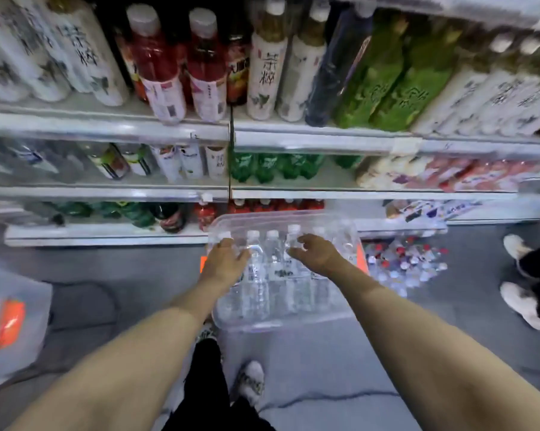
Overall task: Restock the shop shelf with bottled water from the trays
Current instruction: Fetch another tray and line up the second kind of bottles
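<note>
Reaching into the tray [262,325] on the shop floor

The clear tray of water bottles [262,287] sits on the floor just in front of the bottom shelf [107,236]. The left hand [223,265] is wrapped round the leftmost bottle [224,235]. The right hand [316,255] has fingers curled at another cap, but it's too blurry to tell if it's actually gripping.

floor [324,368]: wrapped bottle pack [405,262] near bottom shelf, plastic bag [10,321] at left | shelves [107,119]: rows of drink bottles [206,66]
</note>
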